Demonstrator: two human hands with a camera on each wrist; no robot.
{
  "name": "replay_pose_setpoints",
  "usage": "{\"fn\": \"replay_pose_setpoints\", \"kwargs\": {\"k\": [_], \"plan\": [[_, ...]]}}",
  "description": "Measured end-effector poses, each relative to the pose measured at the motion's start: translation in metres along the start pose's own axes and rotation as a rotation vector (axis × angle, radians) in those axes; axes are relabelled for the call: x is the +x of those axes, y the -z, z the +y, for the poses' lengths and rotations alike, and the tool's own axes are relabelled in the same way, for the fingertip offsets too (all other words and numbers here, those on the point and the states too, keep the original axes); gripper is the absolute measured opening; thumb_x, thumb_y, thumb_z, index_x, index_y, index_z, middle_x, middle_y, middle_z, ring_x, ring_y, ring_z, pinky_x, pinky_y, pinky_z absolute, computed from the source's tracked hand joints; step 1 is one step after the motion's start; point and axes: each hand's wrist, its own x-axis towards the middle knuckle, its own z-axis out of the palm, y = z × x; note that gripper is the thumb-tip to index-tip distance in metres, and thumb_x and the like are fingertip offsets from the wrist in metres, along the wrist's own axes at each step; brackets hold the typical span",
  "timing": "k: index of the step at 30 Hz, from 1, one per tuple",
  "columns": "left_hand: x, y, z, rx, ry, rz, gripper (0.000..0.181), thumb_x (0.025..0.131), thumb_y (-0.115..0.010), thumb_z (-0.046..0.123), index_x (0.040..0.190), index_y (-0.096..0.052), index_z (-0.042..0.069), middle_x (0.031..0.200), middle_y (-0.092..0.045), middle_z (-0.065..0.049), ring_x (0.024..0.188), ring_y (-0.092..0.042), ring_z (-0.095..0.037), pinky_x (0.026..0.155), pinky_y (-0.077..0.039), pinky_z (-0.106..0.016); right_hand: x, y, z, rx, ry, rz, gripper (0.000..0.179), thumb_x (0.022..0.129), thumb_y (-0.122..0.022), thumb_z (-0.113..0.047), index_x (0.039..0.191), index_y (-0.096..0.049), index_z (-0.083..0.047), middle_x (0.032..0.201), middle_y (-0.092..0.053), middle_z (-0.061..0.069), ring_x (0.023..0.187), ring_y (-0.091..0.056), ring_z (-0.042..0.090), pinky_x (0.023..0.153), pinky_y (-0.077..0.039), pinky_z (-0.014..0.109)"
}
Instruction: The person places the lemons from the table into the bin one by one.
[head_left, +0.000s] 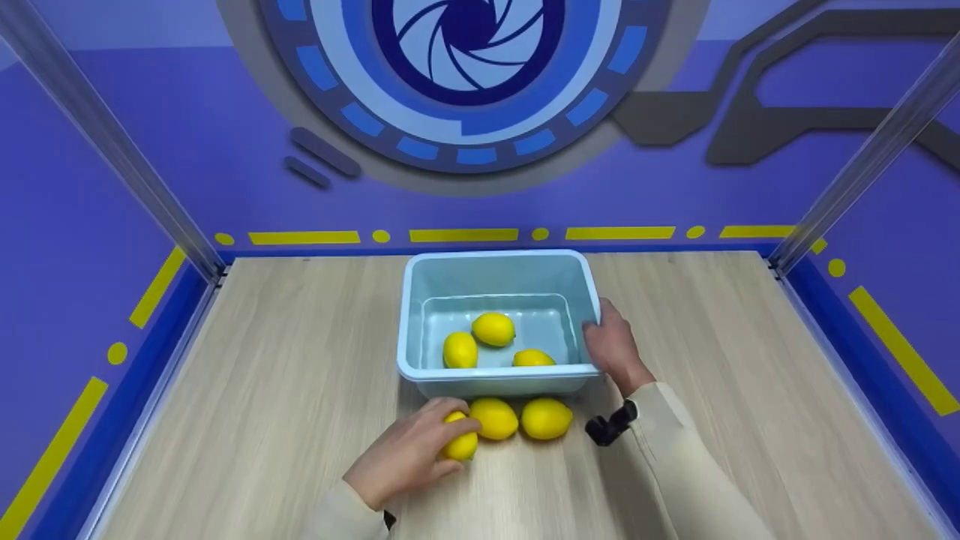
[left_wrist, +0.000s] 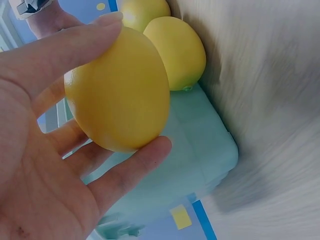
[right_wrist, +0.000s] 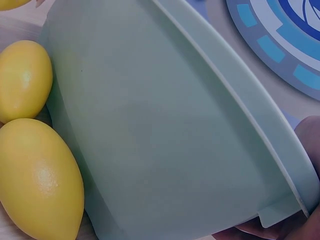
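My left hand (head_left: 411, 452) grips a yellow lemon (left_wrist: 120, 92) between thumb and fingers, just in front of the pale blue plastic bin (head_left: 491, 386). Two more lemons lie side by side along the bin's front wall: one in the middle (head_left: 494, 418) and one to the right (head_left: 547, 418). Inside the bin are three lemons, at the back (head_left: 493, 329), at the left (head_left: 460, 350) and partly hidden behind the front rim (head_left: 534, 358). With thumb over the rim, my right hand (head_left: 616, 346) holds the bin's right side; its fingers are mostly hidden under the rim.
The bin stands on a light wood-grain table (head_left: 300, 360), towards its back edge. A blue-purple panel (head_left: 225, 150) with yellow markings rises behind, and similar side panels with metal corner posts (head_left: 142, 142) flank the table. A black strap (head_left: 611, 424) sits on the right wrist.
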Motion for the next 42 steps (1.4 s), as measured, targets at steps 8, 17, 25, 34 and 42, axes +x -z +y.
{"fn": "replay_pose_setpoints", "kwargs": {"k": [8, 17, 25, 34, 42], "plan": [[0.0, 0.002, 0.003, 0.023, -0.017, 0.014, 0.046, 0.084, -0.074, 0.025, 0.128, -0.061, 0.028, 0.134, -0.053, -0.001, 0.121, -0.05, -0.017, 0.098, -0.051, -0.038, 0.0, 0.001, 0.0, -0.01, 0.012, -0.003, 0.048, 0.1, -0.033, -0.01, 0.147, -0.028, -0.004, 0.153, -0.035, 0.018, 0.141, -0.035, 0.034, 0.118, -0.023, 0.054], [0.0, 0.003, 0.004, 0.022, -0.029, 0.023, 0.047, 0.084, -0.075, 0.025, 0.128, -0.06, 0.028, 0.134, -0.053, -0.001, 0.121, -0.05, -0.017, 0.097, -0.051, -0.037, -0.002, 0.001, -0.001, 0.005, -0.003, -0.013, 0.05, 0.1, -0.032, -0.011, 0.15, -0.026, -0.008, 0.156, -0.033, 0.015, 0.143, -0.034, 0.032, 0.119, -0.023, 0.053], [-0.002, 0.005, 0.004, 0.031, -0.035, 0.043, 0.046, 0.084, -0.075, 0.026, 0.128, -0.06, 0.028, 0.133, -0.052, 0.002, 0.12, -0.05, -0.016, 0.095, -0.052, -0.034, -0.001, 0.0, 0.001, -0.021, 0.026, 0.013, 0.049, 0.097, -0.033, -0.009, 0.146, -0.031, -0.005, 0.152, -0.038, 0.017, 0.139, -0.039, 0.033, 0.118, -0.025, 0.052], [-0.002, 0.009, 0.005, 0.039, -0.041, 0.045, 0.047, 0.084, -0.075, 0.025, 0.129, -0.059, 0.027, 0.134, -0.052, -0.001, 0.12, -0.05, -0.017, 0.094, -0.053, -0.035, -0.002, 0.0, 0.0, -0.009, 0.011, 0.005, 0.048, 0.099, -0.033, -0.01, 0.147, -0.031, -0.006, 0.153, -0.037, 0.016, 0.141, -0.037, 0.033, 0.118, -0.024, 0.052], [-0.003, 0.012, 0.007, 0.04, -0.039, 0.033, 0.048, 0.085, -0.074, 0.027, 0.13, -0.058, 0.027, 0.135, -0.052, -0.001, 0.122, -0.05, -0.017, 0.094, -0.053, -0.036, -0.002, 0.0, 0.0, -0.002, 0.011, 0.006, 0.047, 0.1, -0.033, -0.011, 0.146, -0.031, -0.007, 0.152, -0.038, 0.016, 0.138, -0.039, 0.033, 0.118, -0.025, 0.053]]}}
